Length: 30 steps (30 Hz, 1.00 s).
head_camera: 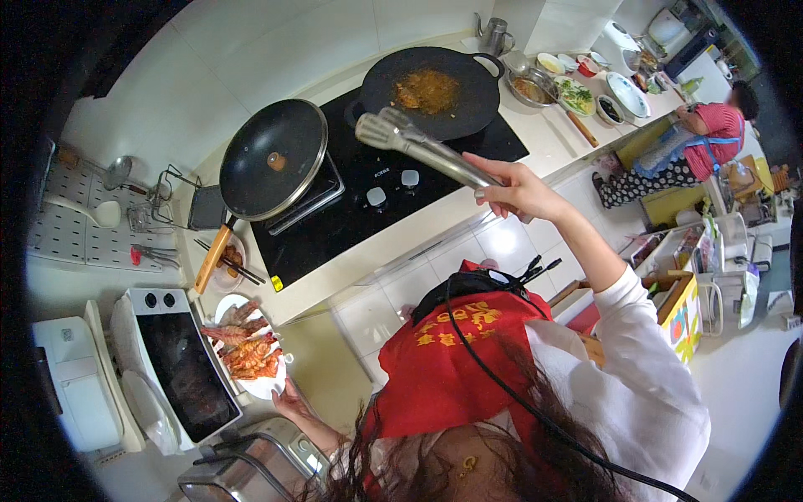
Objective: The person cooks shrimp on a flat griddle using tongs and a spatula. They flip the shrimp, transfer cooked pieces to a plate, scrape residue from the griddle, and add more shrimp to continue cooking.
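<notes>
My right hand (517,188) grips metal kitchen tongs (433,150), whose tips are over the near edge of a black wok (464,113). Brown sauce with bits of food (430,90) lies in the wok, which stands on a black glass cooktop (339,232). At the lower left, my left hand (290,401) holds the rim of a white plate (266,384). Orange-red cooked shellfish, apparently shrimp (252,359), and duller, greyish-pink ones (235,332) lie on that plate. A lidded black pan (274,160) with a wooden handle sits on the left burner.
Beyond the wok stand a strainer (533,90), a plate of cut greens (574,97) and several bowls. Left of the cooktop are chopsticks over a bowl (229,263) and a toaster oven (185,370). Another person (702,141) stands at the far right.
</notes>
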Motion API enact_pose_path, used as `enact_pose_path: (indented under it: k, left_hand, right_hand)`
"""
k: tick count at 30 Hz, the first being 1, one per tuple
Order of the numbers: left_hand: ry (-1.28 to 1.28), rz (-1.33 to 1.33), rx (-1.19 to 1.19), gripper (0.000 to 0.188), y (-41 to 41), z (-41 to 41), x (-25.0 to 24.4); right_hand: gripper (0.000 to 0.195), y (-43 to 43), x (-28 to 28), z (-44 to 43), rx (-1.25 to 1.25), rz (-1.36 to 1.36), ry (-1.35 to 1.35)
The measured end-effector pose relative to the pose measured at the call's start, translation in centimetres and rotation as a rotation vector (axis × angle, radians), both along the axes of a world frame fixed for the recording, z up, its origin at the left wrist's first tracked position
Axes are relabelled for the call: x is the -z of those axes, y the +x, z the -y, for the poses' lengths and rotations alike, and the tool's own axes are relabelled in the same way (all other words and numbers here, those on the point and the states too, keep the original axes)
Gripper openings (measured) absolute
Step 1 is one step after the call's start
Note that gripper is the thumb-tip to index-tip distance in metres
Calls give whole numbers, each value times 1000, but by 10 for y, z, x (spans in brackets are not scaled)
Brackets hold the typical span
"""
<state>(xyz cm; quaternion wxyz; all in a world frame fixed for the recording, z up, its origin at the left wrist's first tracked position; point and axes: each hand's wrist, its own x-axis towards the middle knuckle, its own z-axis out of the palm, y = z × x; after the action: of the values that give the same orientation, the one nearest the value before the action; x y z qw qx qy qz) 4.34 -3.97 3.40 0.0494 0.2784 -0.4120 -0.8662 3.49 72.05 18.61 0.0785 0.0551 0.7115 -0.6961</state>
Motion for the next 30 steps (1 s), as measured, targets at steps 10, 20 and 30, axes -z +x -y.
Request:
enact_pose_path:
  k: [10,20,30]
  left_hand:
    - [-123,-113,949,52,-17,-626,-144]
    - [-370,-16,859,29,-27,-831,-138]
    - [-527,-77,888,42,-64,-815,-150]
  right_hand:
    - [82,-5,-7,-46,-72,-205,273]
    - [83,21,4,-205,-96,-215,264]
    - [85,32,213,-423,432,101,1058]
